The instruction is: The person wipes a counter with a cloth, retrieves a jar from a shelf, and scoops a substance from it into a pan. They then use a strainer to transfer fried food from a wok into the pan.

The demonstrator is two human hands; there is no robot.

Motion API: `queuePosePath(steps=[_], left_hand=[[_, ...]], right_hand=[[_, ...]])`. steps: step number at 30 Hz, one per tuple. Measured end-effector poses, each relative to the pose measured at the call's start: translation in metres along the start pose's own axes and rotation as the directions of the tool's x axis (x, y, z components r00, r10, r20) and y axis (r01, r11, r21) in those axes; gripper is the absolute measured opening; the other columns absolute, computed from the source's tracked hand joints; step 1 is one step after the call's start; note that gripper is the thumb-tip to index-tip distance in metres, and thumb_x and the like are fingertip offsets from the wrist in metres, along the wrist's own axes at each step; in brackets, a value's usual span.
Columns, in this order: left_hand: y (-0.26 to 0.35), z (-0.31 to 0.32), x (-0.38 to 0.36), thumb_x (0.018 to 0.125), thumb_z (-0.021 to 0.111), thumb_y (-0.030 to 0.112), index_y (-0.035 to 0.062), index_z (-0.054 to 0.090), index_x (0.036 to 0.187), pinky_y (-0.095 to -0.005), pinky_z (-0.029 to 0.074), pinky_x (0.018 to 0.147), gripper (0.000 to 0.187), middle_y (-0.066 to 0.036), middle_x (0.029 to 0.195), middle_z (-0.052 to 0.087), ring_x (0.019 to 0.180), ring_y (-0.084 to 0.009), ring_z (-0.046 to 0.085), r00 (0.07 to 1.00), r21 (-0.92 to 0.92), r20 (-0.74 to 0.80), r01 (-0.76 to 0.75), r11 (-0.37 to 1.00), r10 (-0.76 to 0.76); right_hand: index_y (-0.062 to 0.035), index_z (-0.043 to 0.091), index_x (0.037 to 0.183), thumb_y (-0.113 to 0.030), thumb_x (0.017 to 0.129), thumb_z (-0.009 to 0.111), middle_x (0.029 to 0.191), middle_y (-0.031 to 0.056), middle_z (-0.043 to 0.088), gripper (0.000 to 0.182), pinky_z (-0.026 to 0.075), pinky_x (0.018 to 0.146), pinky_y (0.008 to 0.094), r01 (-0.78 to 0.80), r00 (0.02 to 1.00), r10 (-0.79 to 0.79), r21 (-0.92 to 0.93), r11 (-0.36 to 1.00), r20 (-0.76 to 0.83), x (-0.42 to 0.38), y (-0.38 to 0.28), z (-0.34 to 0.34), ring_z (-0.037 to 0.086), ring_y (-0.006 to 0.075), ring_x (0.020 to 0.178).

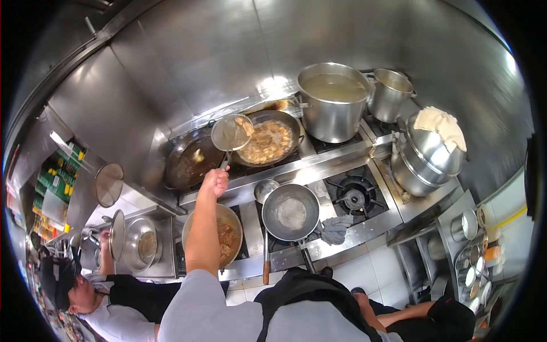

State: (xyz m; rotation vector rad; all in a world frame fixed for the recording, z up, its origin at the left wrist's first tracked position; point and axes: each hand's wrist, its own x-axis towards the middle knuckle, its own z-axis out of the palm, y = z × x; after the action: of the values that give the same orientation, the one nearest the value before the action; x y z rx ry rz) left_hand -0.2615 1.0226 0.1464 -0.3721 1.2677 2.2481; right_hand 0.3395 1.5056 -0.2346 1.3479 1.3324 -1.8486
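My left hand (215,182) reaches forward from the lower left, fingers wrapped round the handle of a round skimmer (229,134). Several pieces of food sit at the right side of the skimmer's bowl. It hangs between a dark wok (181,171) on the left and a wok of bubbling brown food (268,141) on the right. Below my forearm is a pan of reddish-brown food (228,236), partly covered by the arm. My right hand is out of view.
An empty-looking wok (292,211) rests on the front burner beside a long-handled ladle (266,191). A large stockpot (333,102), a smaller pot (390,94) and a lidded steamer (424,154) stand behind. A co-worker (85,290) at left holds a round pan (117,235); another person's arm (407,314) shows lower right.
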Motion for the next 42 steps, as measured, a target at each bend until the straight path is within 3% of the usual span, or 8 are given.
queuePosePath(steps=[24,26,29,32,33,35,38,42], left_hand=[[0.005,-0.11,-0.012,0.082,0.045,0.011,0.0031,0.045,0.107,-0.041,0.042,0.044,0.026,-0.019,0.071,0.058,0.055,-0.0288,0.057,0.701,0.677,-0.523,-0.004,0.736,0.485],[0.002,-0.103,-0.013,0.082,0.045,0.01,-0.0016,0.045,0.114,-0.0495,0.052,0.074,0.034,-0.032,0.096,0.063,0.088,-0.044,0.065,0.48,0.936,-0.315,0.301,0.183,0.819],[0.02,-0.043,-0.05,0.081,0.044,0.008,-0.0055,0.044,0.119,-0.0474,0.039,0.102,0.04,-0.04,0.118,0.053,0.118,-0.0498,0.049,0.544,0.893,-0.44,0.345,0.288,0.714],[0.024,-0.083,-0.013,0.085,0.044,0.011,0.0,0.046,0.116,-0.0486,0.052,0.072,0.033,-0.029,0.096,0.064,0.086,-0.0414,0.066,0.472,0.955,-0.24,0.274,0.117,0.849],[0.026,-0.072,-0.017,0.085,0.044,0.011,0.0,0.046,0.116,-0.0486,0.052,0.072,0.033,-0.029,0.096,0.064,0.086,-0.0414,0.066,0.479,0.956,-0.235,0.27,0.113,0.846],[0.033,-0.046,-0.026,0.089,0.046,0.015,0.007,0.048,0.112,-0.0363,0.04,0.041,0.024,-0.011,0.069,0.057,0.05,-0.0209,0.054,0.86,0.617,-0.319,-0.132,0.776,0.399],[0.019,-0.005,-0.026,0.091,0.045,0.016,0.0123,0.048,0.108,-0.0246,0.021,0.035,0.018,0.001,0.058,0.039,0.041,-0.0073,0.031,0.977,0.47,-0.154,-0.058,0.881,0.147],[-0.015,0.025,0.014,0.086,0.043,0.011,0.0049,0.049,0.118,-0.0403,0.04,0.043,0.033,-0.011,0.066,0.056,0.051,-0.0237,0.054,0.951,0.878,-0.17,0.027,0.479,0.258]], right_hand=[[-0.0149,0.057,0.107,-0.019,0.09,0.05,0.101,0.0078,0.063,0.018,0.05,0.066,0.0365,0.057,0.992,-0.054,0.028,0.998,-0.112,-0.02,-0.095,0.024,0.061,0.0214,0.073],[-0.0097,0.057,0.11,-0.016,0.09,0.052,0.101,0.0122,0.061,0.022,0.055,0.056,0.0389,0.044,0.997,-0.036,0.102,0.994,-0.074,-0.012,-0.084,0.021,0.06,0.0234,0.065],[-0.0113,0.058,0.108,-0.02,0.09,0.052,0.101,0.0102,0.062,0.021,0.053,0.061,0.0428,0.106,0.994,-0.105,-0.14,0.984,0.016,0.001,-0.057,0.011,0.06,0.0248,0.069],[-0.013,0.059,0.106,-0.024,0.091,0.052,0.098,0.0087,0.063,0.02,0.051,0.065,0.0418,0.186,0.982,-0.158,-0.418,0.889,0.101,-0.014,-0.055,0.02,0.06,0.0243,0.077],[-0.013,0.059,0.106,-0.024,0.091,0.052,0.098,0.0087,0.063,0.02,0.051,0.065,0.0418,0.182,0.983,-0.157,-0.412,0.893,0.095,-0.015,-0.052,0.023,0.06,0.0243,0.077],[-0.0136,0.059,0.105,-0.024,0.091,0.052,0.1,0.0087,0.062,0.019,0.05,0.066,0.041,0.2,0.98,-0.189,-0.375,0.905,0.066,-0.014,-0.046,0.026,0.059,0.0242,0.084],[-0.0134,0.059,0.104,-0.024,0.09,0.052,0.102,0.0087,0.062,0.019,0.05,0.065,0.0395,0.194,0.981,-0.173,-0.347,0.918,0.09,-0.01,-0.045,0.027,0.059,0.0241,0.084],[-0.0128,0.059,0.106,-0.023,0.089,0.053,0.104,0.0094,0.061,0.021,0.05,0.066,0.0392,0.081,0.997,-0.076,-0.241,0.967,0.031,-0.006,-0.062,0.04,0.059,0.024,0.083]])
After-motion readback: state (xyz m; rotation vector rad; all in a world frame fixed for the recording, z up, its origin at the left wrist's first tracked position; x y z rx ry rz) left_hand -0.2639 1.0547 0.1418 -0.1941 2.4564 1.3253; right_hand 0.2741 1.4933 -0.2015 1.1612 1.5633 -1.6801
